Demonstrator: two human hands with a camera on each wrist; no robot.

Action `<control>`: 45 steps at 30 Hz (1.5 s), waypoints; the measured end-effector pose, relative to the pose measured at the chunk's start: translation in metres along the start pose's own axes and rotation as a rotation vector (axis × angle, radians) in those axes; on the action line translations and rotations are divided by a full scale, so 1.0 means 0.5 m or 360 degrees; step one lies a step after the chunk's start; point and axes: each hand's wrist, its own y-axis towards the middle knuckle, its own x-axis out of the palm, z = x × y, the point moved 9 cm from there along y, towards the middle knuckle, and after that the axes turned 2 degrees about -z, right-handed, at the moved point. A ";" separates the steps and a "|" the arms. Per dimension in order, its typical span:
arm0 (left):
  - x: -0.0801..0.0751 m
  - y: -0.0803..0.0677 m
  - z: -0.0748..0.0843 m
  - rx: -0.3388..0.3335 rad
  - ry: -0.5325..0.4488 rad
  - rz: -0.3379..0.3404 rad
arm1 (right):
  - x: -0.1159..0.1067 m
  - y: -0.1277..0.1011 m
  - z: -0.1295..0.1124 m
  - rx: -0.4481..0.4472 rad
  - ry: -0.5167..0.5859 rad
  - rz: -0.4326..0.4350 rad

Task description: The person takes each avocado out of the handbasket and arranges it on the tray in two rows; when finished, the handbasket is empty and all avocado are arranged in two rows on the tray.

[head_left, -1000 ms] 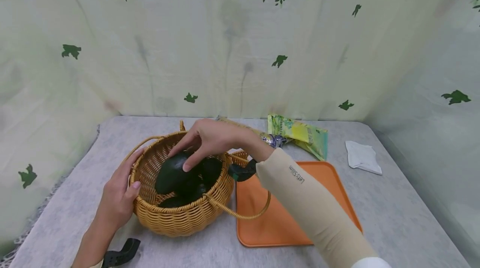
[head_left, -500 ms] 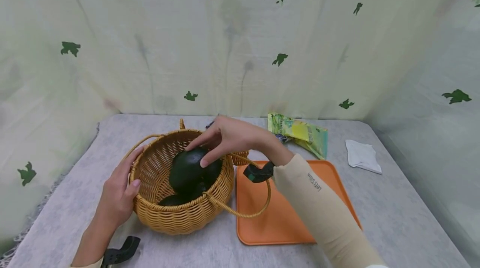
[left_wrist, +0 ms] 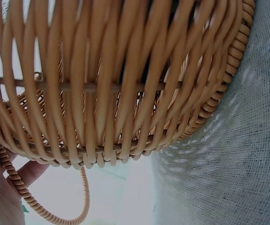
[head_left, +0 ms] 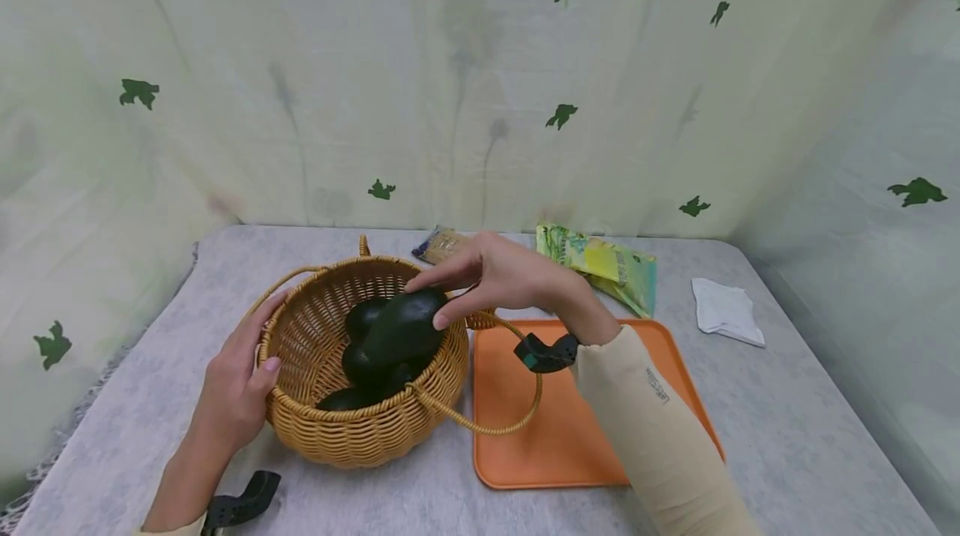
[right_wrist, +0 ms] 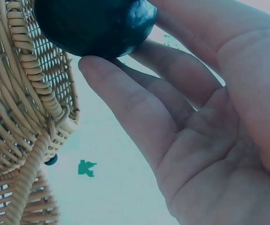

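Note:
A woven wicker basket stands on the grey table and holds several dark green avocados. My right hand pinches one avocado by its end between thumb and fingers, lifted above the basket's right rim. The right wrist view shows that avocado against the fingertips beside the basket wall. My left hand grips the basket's left rim. The left wrist view is filled by the basket's weave.
An orange tray lies right of the basket, under its loose handle. A green-yellow packet, a small packet and a white cloth lie farther back. A leaf-patterned curtain surrounds the table.
My right hand has lifted the avocado out of the pile and carried it up and right toward the basket's rim. The left hand has stayed on the rim.

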 end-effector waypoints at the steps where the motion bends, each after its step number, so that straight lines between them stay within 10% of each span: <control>1: 0.000 0.001 0.001 0.0015 0.0004 0.0001 | 0.000 -0.004 0.000 -0.0011 0.0004 0.0000; 45: 0.002 0.004 0.008 0.0094 -0.0100 0.0061 | -0.033 -0.180 0.101 0.0008 0.0336 0.0450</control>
